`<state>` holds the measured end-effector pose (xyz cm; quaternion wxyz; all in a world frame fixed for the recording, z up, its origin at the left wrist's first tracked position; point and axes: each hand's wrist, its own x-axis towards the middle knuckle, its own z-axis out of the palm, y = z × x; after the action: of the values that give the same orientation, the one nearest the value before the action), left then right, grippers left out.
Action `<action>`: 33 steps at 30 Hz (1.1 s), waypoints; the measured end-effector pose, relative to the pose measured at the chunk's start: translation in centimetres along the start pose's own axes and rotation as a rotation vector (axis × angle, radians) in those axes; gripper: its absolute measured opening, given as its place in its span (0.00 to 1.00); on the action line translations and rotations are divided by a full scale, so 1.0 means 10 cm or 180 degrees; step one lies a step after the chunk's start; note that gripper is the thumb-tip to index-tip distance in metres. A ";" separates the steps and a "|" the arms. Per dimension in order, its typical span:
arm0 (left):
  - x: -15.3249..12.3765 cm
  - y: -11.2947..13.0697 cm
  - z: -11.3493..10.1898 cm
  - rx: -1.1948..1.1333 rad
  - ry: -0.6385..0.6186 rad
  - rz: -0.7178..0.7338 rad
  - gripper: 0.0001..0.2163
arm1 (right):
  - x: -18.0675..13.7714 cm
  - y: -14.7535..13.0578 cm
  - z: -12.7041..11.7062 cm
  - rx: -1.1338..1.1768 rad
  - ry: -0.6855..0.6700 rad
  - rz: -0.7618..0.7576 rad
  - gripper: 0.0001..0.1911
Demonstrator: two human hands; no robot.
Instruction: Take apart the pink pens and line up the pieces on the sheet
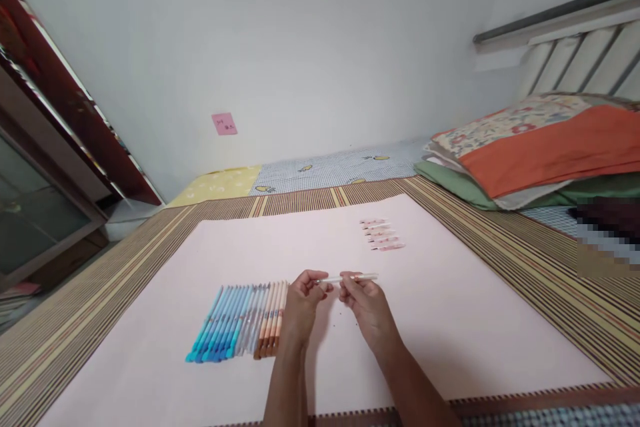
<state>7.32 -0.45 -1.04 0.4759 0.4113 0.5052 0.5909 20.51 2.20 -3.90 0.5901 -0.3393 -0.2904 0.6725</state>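
Observation:
A slim whitish pen (334,279) is held level above the pink sheet (240,247), spanning both hands. My left hand (304,303) pinches its left end, and my right hand (369,310) is closed on the barrel, with the other end sticking out to the right. Beside my left hand lies a row of pens: several blue pens (217,323), clear ones (250,320) and peach-and-brown ones (273,313), partly hidden by my left hand. Farther back, several small pinkish, dark-tipped pen-like pieces (383,235) lie in a stack of rows. Tiny dark specks dot the sheet between my forearms.
The sheet lies on a striped mat (500,267). Folded bedding with an orange-edged pillow (550,147) is piled at the right, below a radiator (580,63). A pink note (225,124) sticks to the wall behind. A patterned cloth (330,167) runs along the wall.

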 end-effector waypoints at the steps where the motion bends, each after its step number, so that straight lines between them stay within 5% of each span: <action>1: 0.00 0.00 0.01 0.0023 0.0012 0.0021 0.12 | 0.00 0.01 0.00 -0.0014 0.0044 -0.0013 0.24; 33: -0.01 -0.01 0.01 -0.0092 -0.0210 -0.0058 0.14 | -0.01 0.00 -0.09 -0.0517 -0.0012 -0.0275 0.26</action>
<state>7.47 -0.53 -1.15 0.5036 0.4190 0.4844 0.5798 21.24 2.06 -4.48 0.5886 -0.3720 -0.3594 0.6213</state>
